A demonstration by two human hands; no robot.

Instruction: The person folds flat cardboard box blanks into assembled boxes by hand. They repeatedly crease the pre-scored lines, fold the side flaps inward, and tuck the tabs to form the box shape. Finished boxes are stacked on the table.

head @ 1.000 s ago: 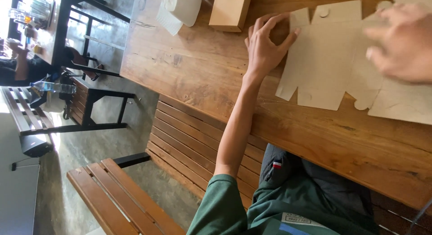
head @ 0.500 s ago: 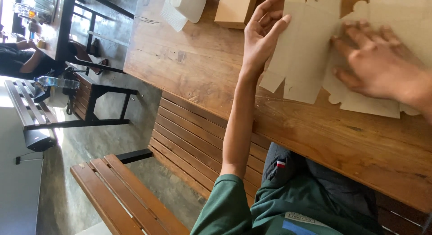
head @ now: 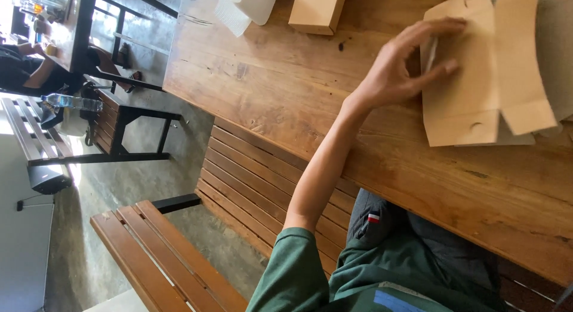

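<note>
Folded since the earlier frame, cardboard blank (head: 471, 79) at upper right: left hand (head: 400, 67) spread flat on it, right hand unseen.

We sit at a wooden table (head: 286, 91) with slatted wooden benches (head: 161, 252) on a grey concrete floor (head: 89, 252). Bright daylight falls from the left, where another dark-framed table (head: 77, 25) stands.

Right hand out of frame; cardboard box blank (head: 477, 79) cut off at right edge; left hand (head: 400, 67) fingertips blurred.
</note>
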